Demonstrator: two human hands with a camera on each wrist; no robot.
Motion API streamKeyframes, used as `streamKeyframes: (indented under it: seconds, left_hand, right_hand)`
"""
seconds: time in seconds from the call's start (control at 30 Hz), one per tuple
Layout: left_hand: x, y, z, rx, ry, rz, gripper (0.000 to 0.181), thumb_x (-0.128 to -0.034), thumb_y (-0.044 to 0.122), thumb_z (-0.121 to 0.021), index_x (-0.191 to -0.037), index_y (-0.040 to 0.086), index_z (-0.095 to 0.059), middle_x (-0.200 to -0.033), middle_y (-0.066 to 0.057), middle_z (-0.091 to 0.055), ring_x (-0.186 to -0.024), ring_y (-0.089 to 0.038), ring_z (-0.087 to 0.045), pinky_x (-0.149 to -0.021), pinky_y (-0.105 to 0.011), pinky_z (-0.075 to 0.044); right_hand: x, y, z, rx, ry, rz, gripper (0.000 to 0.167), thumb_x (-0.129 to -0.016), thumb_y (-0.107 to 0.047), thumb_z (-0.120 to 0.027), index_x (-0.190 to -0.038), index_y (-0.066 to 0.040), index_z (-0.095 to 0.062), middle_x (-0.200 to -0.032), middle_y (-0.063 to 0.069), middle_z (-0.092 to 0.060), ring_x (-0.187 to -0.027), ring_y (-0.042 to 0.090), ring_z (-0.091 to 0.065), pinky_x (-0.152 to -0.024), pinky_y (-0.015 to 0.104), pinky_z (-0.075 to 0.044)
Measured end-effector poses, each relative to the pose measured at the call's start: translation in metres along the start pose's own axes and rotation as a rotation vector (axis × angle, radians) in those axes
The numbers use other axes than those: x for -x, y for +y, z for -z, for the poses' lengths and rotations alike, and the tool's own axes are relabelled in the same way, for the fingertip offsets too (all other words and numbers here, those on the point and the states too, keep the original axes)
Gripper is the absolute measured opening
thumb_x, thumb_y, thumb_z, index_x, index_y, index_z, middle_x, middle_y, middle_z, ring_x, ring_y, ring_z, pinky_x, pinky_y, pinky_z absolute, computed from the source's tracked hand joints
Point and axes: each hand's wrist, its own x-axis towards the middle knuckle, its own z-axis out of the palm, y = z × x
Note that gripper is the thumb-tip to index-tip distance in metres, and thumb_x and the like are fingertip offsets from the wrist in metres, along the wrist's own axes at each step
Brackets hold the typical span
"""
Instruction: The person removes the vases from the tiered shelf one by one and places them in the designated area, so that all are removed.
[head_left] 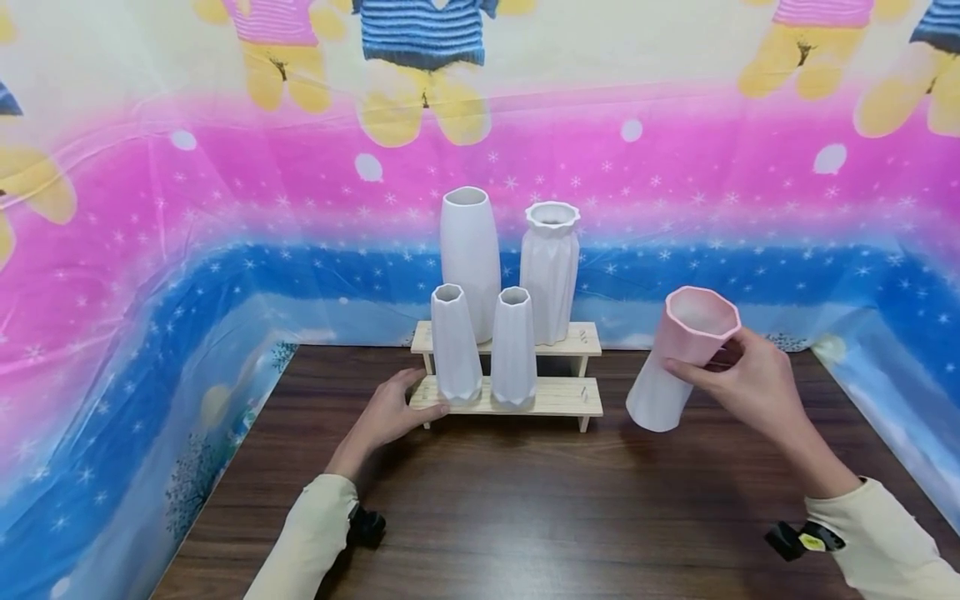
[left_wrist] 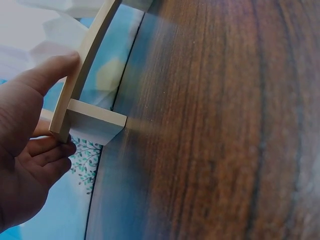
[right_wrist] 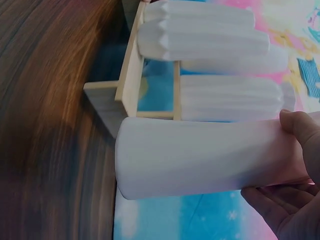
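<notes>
My right hand (head_left: 750, 383) grips a white vase with a pink rim (head_left: 678, 358) near its top, thumb on one side and fingers on the other. The vase leans, its mouth toward the right, to the right of a two-step wooden stand (head_left: 555, 398). My left hand (head_left: 393, 408) holds the left end of the stand's lower step; in the left wrist view the thumb (left_wrist: 55, 70) presses the step's edge and the fingers curl behind its end. Two slim white vases, one left (head_left: 456, 350) and one right (head_left: 513, 350), stand upright on that lower step.
On the upper step stand a tall smooth white vase (head_left: 471, 250) and a white vase with a scalloped rim (head_left: 551, 267). The dark wooden table (head_left: 495, 508) extends in front of the stand. A patterned cloth (head_left: 712, 208) hangs behind and along both sides.
</notes>
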Motion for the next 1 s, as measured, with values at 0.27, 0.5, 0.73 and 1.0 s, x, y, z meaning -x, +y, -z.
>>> streamKeyframes:
  seconds: [0.27,0.5,0.73,1.0]
  left_hand:
    - [0.002,0.0,-0.001,0.011,-0.009,0.006,0.098,-0.0829,0.059,-0.079,-0.153,-0.001,-0.045,-0.157,-0.023,-0.042,-0.145,-0.042,-0.039,-0.114,-0.06,-0.037]
    - [0.001,0.0,0.0,0.004,-0.008,0.007,0.098,-0.0822,0.06,-0.08,-0.152,0.0,-0.046,-0.157,-0.023,-0.042,-0.145,-0.043,-0.038,-0.114,-0.061,-0.036]
    - [0.0,0.0,0.001,-0.005,-0.01,0.003,0.099,-0.0818,0.06,-0.08,-0.152,0.0,-0.046,-0.157,-0.024,-0.042,-0.145,-0.044,-0.038,-0.114,-0.062,-0.036]
    - [-0.001,0.0,0.001,-0.01,-0.009,0.001,0.099,-0.0817,0.06,-0.08,-0.152,0.0,-0.046,-0.157,-0.024,-0.042,-0.145,-0.045,-0.038,-0.114,-0.062,-0.036]
  right_hand:
    - [0.009,0.024,0.007,0.03,0.01,-0.053,0.078,-0.073,-0.044,-0.093,-0.132,-0.001,-0.063,-0.116,0.024,-0.069,-0.103,0.04,-0.067,-0.066,0.023,-0.048]
    - [0.012,0.044,0.012,0.061,0.051,-0.083,0.076,-0.072,-0.042,-0.094,-0.127,0.001,-0.065,-0.11,0.027,-0.071,-0.101,0.04,-0.065,-0.065,0.022,-0.044]
    - [0.009,0.059,0.018,0.054,0.065,-0.085,0.073,-0.074,-0.04,-0.094,-0.127,0.0,-0.065,-0.109,0.026,-0.072,-0.091,0.023,-0.066,-0.061,0.012,-0.044]
    - [0.001,0.076,0.022,0.045,0.051,-0.125,0.072,-0.077,-0.041,-0.091,-0.127,0.002,-0.063,-0.111,0.029,-0.071,-0.086,0.006,-0.064,-0.059,0.008,-0.045]
